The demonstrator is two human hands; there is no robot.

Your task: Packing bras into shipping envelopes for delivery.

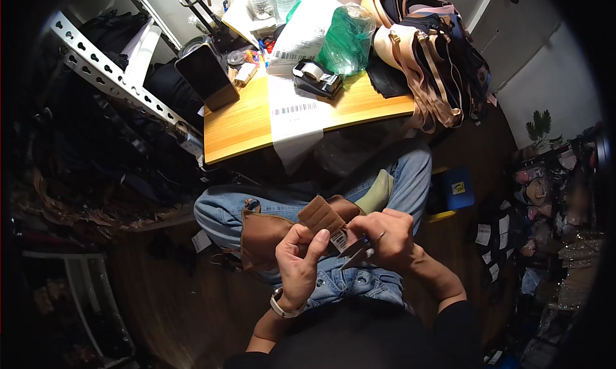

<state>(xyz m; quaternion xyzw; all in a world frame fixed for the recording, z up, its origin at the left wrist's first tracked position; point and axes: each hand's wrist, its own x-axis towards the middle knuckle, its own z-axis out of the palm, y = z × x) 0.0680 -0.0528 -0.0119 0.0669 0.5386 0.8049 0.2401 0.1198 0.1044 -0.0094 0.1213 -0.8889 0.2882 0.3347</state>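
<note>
A brown bra (264, 235) lies across my crossed legs in blue jeans. My left hand (301, 253) pinches the brown fabric back closure (321, 215) of the bra between thumb and fingers. A small white label (339, 240) with printing shows just below that strip. Close on its right, my right hand (387, 236) is curled around what look like scissors (357, 257), their metal blades pointing down and left. The scissors' handles are mostly hidden in the palm. The fingertips of my right hand are beside the label; whether they grip it is unclear.
Ahead stands a wooden table (240, 123) with a phone (204, 75), a tape dispenser (317, 78), a printed label strip (296, 111), a green plastic bag (344, 42) and piled bras (414, 56). A metal rack (115, 73) is left; a blue bin (455, 188) sits right.
</note>
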